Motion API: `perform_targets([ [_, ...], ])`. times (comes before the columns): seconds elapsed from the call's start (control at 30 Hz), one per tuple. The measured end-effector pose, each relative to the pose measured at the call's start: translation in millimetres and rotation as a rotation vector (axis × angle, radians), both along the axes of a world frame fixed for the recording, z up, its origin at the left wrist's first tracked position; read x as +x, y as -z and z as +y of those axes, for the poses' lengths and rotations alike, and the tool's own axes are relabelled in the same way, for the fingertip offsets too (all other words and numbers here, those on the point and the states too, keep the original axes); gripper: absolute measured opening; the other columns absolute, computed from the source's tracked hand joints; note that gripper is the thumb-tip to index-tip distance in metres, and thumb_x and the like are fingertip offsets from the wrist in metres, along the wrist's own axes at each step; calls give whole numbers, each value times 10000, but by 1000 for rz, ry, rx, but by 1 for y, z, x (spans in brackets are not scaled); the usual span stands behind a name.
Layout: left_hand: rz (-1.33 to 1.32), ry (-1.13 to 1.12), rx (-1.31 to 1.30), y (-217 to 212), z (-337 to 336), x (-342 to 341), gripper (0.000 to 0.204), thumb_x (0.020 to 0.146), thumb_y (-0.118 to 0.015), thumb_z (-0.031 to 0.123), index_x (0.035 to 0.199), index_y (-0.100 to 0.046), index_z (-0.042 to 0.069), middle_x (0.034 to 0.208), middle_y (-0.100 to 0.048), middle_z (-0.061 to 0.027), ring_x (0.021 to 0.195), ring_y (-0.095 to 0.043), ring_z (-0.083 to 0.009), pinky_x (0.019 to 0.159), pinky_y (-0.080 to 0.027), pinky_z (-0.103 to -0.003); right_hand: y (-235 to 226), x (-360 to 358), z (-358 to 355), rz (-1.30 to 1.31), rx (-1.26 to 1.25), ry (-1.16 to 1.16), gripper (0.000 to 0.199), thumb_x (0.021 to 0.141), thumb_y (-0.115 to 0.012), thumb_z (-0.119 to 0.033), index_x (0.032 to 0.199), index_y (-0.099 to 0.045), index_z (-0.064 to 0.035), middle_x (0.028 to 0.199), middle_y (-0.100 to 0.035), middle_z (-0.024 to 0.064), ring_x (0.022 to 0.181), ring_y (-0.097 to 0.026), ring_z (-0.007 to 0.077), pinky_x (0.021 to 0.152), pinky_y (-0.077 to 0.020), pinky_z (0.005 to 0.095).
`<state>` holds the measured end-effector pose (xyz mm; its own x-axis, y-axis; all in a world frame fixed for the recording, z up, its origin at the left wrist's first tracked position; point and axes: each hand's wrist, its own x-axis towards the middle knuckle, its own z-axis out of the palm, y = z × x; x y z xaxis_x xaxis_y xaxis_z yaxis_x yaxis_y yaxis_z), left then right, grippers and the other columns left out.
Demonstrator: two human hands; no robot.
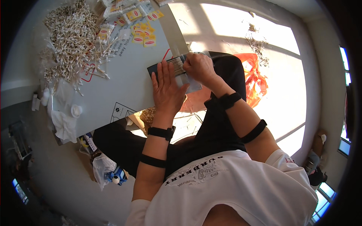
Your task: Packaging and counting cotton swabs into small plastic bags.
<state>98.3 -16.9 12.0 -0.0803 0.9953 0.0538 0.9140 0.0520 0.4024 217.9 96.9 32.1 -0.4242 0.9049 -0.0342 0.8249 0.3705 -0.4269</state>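
- One left hand [167, 92], outstretched flat, touches the dark pad [152, 70]
- Right hand [200, 68] clenched, contents unclear
- Pale cotton swabs [178, 66] side by side, near the table's [128, 77] right edge

I see this from my own head, through the left of two side-by-side fisheye cameras. It faces steeply down over my white shirt [226, 188] and forearms [149, 180] to my fingers [166, 71], fairly near, above centre. The wide view also takes in the surface [100, 101] leftward and the floor [283, 83] rightward, curving at the rim.
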Motion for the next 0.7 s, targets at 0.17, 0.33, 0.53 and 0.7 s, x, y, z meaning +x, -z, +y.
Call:
perform_targets([
  [0.17, 13, 16, 20, 2, 1, 3, 894, 872, -636, 411, 1514, -174, -5, 1594, -146, -190, 1490, -100, -318, 1191, -75, -488, -2, 3, 2, 24, -15, -13, 209, 796, -561, -209, 738, -601, -13, 704, -643, 208, 703, -652, 393, 668, -520, 496],
  [0.33, 49, 37, -22, 0, 4, 5, 865, 908, -566, 463, 1519, -167, 0, 1595, -142, -192, 1493, -90, -316, 1192, -70, -483, -1, 3, 2, 19, 6, -44, 218, 819, -556, -218, 743, -596, -18, 709, -646, 205, 706, -653, 390, 663, -515, 501],
  [0.53, 55, 69, 39, 4, 15, 20, 877, 897, -551, 529, 1503, -225, -15, 1581, -183, -210, 1490, -119, -314, 1191, -67, -481, -1, 4, 2, 74, 31, -61, 220, 835, -581, -227, 732, -584, -33, 665, -619, 191, 668, -617, 402, 610, -487, 492],
  [0.7, 43, 79, 24, 0, 18, 26, 881, 893, -567, 520, 1502, -223, -17, 1571, -205, -221, 1485, -141, -325, 1187, -92, -488, 4, 14, 7, 154, -19, -89, 222, 837, -601, -225, 736, -577, -28, 658, -608, 189, 663, -610, 400, 597, -483, 467],
])
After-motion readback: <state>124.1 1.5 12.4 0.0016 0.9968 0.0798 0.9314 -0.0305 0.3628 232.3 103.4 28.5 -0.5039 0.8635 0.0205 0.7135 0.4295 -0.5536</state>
